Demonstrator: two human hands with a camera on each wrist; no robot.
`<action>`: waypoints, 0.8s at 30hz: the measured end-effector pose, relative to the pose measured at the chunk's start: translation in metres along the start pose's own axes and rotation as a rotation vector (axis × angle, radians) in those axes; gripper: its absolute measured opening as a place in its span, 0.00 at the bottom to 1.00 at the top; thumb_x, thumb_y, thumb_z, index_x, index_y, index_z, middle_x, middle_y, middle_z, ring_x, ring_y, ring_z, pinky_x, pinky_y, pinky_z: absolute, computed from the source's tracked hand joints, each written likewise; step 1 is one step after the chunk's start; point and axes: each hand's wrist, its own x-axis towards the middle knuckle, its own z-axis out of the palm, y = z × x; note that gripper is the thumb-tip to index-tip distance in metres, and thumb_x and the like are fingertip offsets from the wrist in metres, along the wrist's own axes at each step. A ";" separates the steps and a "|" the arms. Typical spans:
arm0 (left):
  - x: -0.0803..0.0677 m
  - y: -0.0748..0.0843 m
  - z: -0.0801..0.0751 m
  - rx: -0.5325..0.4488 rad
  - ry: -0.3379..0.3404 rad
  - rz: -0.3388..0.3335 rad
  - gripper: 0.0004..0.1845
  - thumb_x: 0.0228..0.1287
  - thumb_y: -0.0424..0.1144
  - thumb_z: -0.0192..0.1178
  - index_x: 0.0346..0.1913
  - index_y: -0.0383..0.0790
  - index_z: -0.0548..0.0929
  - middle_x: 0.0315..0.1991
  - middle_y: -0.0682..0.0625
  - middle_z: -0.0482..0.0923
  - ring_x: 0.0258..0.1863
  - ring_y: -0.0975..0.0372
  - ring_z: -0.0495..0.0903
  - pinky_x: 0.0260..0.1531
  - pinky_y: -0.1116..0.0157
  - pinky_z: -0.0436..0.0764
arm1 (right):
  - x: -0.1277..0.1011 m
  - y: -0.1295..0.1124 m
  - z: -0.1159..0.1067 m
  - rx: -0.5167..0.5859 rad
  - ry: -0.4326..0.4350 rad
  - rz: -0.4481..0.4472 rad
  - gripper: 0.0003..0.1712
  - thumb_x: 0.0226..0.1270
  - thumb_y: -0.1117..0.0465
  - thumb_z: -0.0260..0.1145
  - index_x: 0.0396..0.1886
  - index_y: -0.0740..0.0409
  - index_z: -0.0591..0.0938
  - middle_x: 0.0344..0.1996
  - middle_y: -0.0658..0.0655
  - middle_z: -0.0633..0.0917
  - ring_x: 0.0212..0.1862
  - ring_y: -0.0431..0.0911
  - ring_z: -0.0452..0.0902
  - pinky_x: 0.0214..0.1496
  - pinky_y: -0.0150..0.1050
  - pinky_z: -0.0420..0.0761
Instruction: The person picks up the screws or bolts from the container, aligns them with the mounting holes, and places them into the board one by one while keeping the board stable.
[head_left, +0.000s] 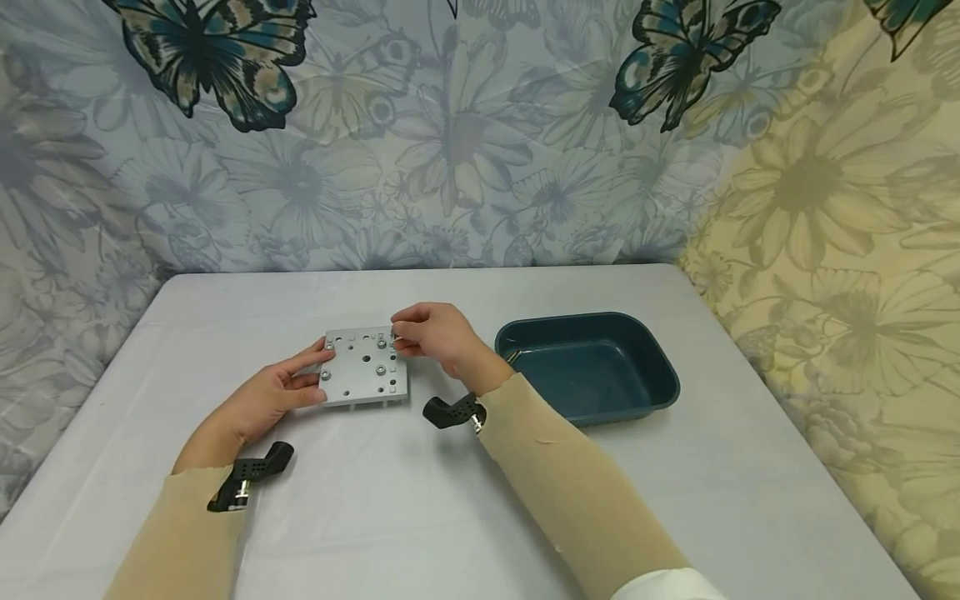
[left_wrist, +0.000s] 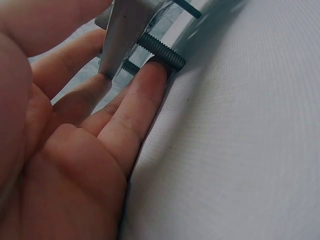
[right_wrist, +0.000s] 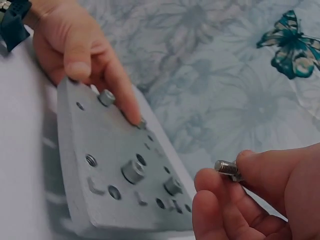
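Note:
In the head view a flat grey metal plate [head_left: 360,367] with several holes sits left of the table's middle. Several socket-head screws stand in it; their threaded ends [left_wrist: 162,51] stick out below, as the left wrist view shows. My left hand [head_left: 273,396] grips the plate's left edge, one finger lying beneath it beside a threaded end. Over the far right corner, my right hand [head_left: 442,337] pinches a small screw [right_wrist: 227,168] between thumb and finger. That screw is apart from the plate in the right wrist view, its threaded tip showing and its other end partly hidden.
Right of the plate stands a dark teal plastic tray [head_left: 600,408], with a few small metal screws [head_left: 513,357] at its left end. A white cloth covers the table [head_left: 375,517]. Behind it hangs a butterfly-patterned curtain [head_left: 450,167].

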 end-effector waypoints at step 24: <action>0.000 0.002 0.000 -0.003 0.004 -0.017 0.39 0.65 0.32 0.67 0.75 0.32 0.62 0.80 0.47 0.38 0.70 0.43 0.58 0.54 0.74 0.73 | 0.013 0.008 0.034 -0.272 -0.038 -0.059 0.07 0.69 0.65 0.69 0.44 0.59 0.88 0.30 0.53 0.87 0.33 0.45 0.84 0.37 0.37 0.84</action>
